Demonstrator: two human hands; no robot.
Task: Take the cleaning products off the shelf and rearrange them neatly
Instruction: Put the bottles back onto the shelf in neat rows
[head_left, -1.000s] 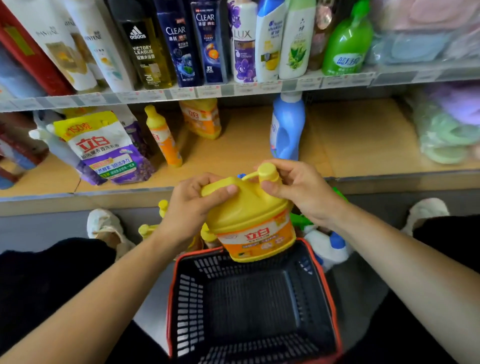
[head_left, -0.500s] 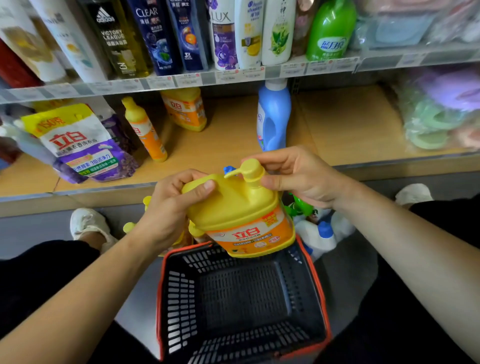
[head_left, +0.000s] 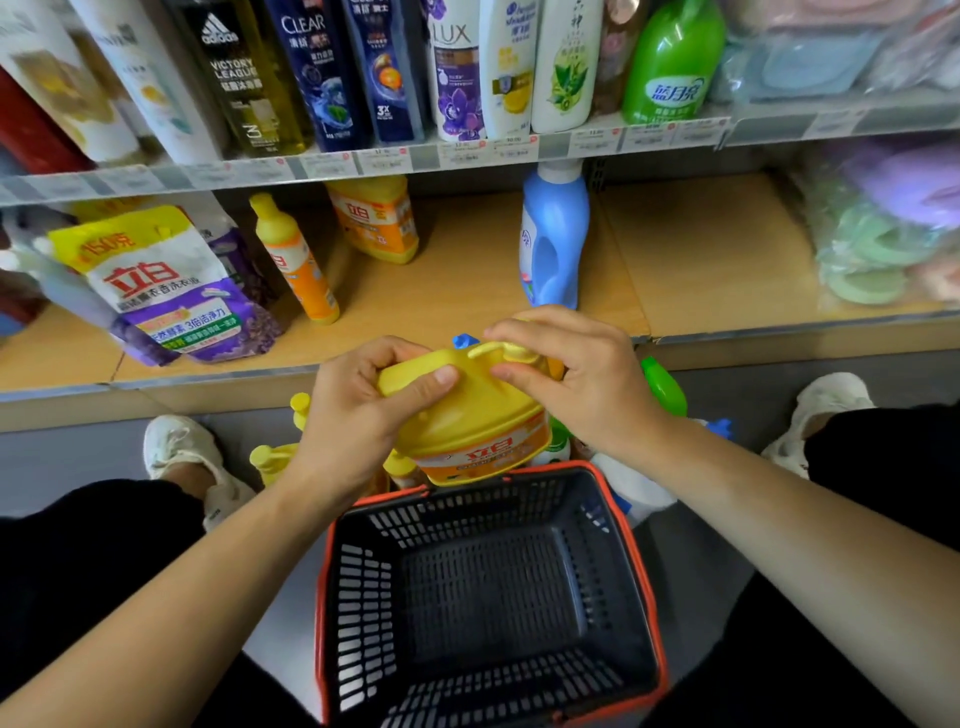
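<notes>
Yellow detergent jug (head_left: 470, 421) hangs tilted between your hands, its base just over the far rim of the black basket (head_left: 363, 582). Your left hand (head_left: 353, 421) grips the handle, fingers curled over it and thumb pressed along the near side. Your right hand (head_left: 587, 384) curls over the pump head, with the thumb against its neck. Beyond your right fingertips a blue bottle (head_left: 553, 244) stands on the wooden shelf (head_left: 457, 291). Beyond your left knuckles an orange squeeze bottle (head_left: 298, 265) leans.

Definitely a shop: shelf-edge price tags (head_left: 395, 158) at 12 o'clock, branded shampoo bottles (head_left: 322, 78) lined up above them, shopping basket (head_left: 363, 597) at 6.
</notes>
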